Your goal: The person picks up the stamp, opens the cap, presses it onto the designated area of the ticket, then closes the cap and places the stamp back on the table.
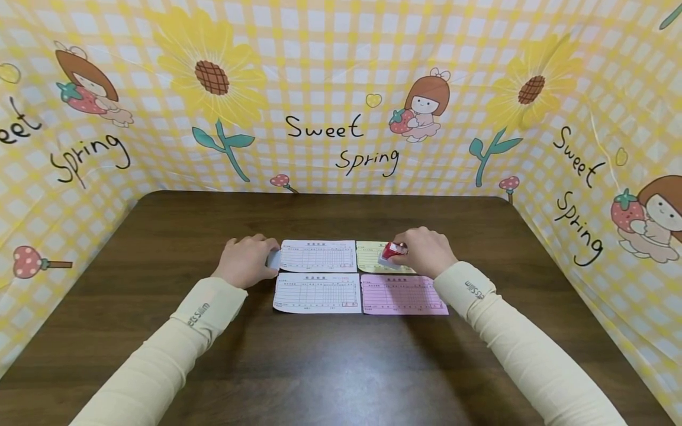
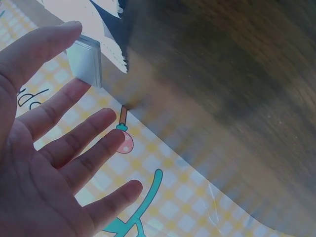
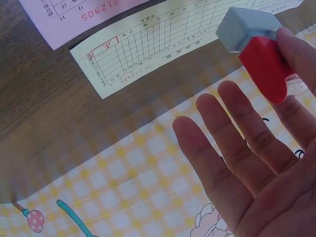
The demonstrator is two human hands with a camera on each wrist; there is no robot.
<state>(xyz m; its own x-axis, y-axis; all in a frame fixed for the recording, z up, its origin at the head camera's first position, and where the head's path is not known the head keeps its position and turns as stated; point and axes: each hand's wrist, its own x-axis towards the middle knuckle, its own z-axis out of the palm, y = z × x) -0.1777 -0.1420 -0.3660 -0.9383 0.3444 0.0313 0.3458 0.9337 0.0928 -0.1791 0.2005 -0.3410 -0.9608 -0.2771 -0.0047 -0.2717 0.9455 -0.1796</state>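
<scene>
My left hand [image 1: 242, 260] pinches a small pale grey flat block [image 2: 85, 64] between thumb and index finger, beside the left edge of the upper white receipt slip [image 1: 318, 257]. In the left wrist view the other fingers are spread. My right hand [image 1: 428, 251] holds a red-and-grey stamp [image 3: 264, 69] between thumb and index finger, over the yellow slip [image 3: 143, 54]; its other fingers extend apart. In the head view the stamp [image 1: 393, 253] hides part of that slip. Nearer me lie another white slip [image 1: 318, 294] and a pink slip [image 1: 402, 294]. Printed grids and small red marks show on the slips.
The slips form two rows on a dark brown wooden table [image 1: 330, 367]. Yellow-and-white checked cloth [image 1: 319, 71] with flowers and cartoon figures rises behind the table and along both sides. Both arms wear long cream sleeves [image 1: 154, 355].
</scene>
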